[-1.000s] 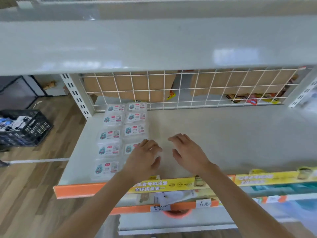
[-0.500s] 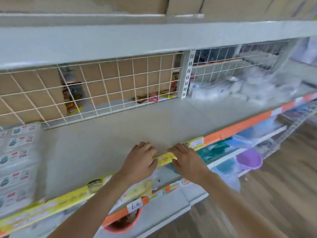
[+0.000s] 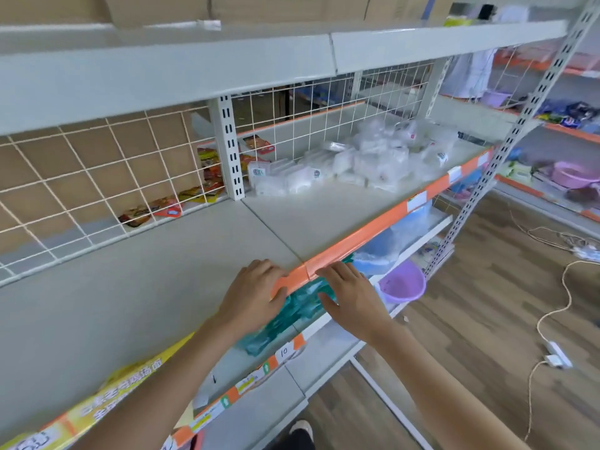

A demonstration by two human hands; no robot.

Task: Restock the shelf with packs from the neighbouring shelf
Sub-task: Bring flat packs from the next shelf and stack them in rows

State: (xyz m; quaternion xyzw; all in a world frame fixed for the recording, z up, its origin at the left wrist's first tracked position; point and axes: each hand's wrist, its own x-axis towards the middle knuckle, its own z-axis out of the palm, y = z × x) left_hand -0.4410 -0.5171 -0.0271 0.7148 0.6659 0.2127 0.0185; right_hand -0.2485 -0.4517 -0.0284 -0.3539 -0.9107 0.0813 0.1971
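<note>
Bare grey shelf (image 3: 136,287) at left, wire mesh (image 3: 97,177) closing its far side and snack packets (image 3: 168,209) lying beyond that mesh, out of reach from here. Left hand (image 3: 251,295) released, fingers straight and resting over the near orange strip (image 3: 357,238) at the seam between the two bays; nothing held. Right hand (image 3: 349,295) likewise released, fingers spread flat, just right of the seam and apart from the left, hovering at the strip's lower side; contact cannot be told. Farther right, on the neighbouring shelf (image 3: 324,212), packs (image 3: 373,164) heaped loosely toward the far right, well apart from both hands. Likely light, soft-sided and slippery in clear film, prone to slide off one another; best taken by the flat faces with fingers and thumb around a short stack, not by the film's edge. Open room along the near part of that shelf for a straight reach; upright post (image 3: 231,147) and mesh at the far side, upper shelf (image 3: 438,43) low overhead, slotted post (image 3: 519,118) at the right end. Purple basin (image 3: 402,282) below, clear of the path.
</note>
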